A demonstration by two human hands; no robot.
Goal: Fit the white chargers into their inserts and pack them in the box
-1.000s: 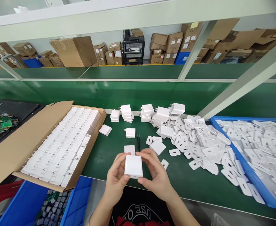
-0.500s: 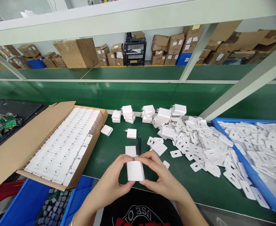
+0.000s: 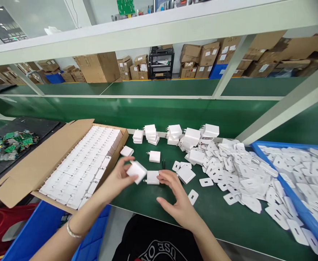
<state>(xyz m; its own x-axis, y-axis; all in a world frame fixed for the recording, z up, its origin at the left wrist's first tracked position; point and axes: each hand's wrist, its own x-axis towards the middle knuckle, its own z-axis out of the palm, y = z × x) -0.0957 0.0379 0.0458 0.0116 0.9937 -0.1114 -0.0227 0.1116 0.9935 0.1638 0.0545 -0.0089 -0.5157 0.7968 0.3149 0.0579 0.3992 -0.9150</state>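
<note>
My left hand (image 3: 121,178) pinches a white charger block (image 3: 137,172), slightly blurred, between thumb and fingers above the green bench. My right hand (image 3: 175,195) has its thumb and fingers apart, and its fingertips are beside another white charger (image 3: 152,177) lying on the bench. Dark tweezers (image 3: 163,164) lie just beyond the right fingers, partly hidden. Farther back is a single charger (image 3: 154,156) with its prongs to the left. A cardboard box (image 3: 122,143) to the left holds rows of white chargers.
Small stacks of chargers (image 3: 150,132) line the bench's back edge. Loose white plates (image 3: 237,170) are heaped to the right, beside a blue tray (image 3: 292,199) of more plates. A slanted frame post (image 3: 286,103) rises at the right. Circuit boards (image 3: 15,143) lie far left.
The charger block has left my right hand and moved left in my left hand. My right hand has opened. The view has shifted slightly.
</note>
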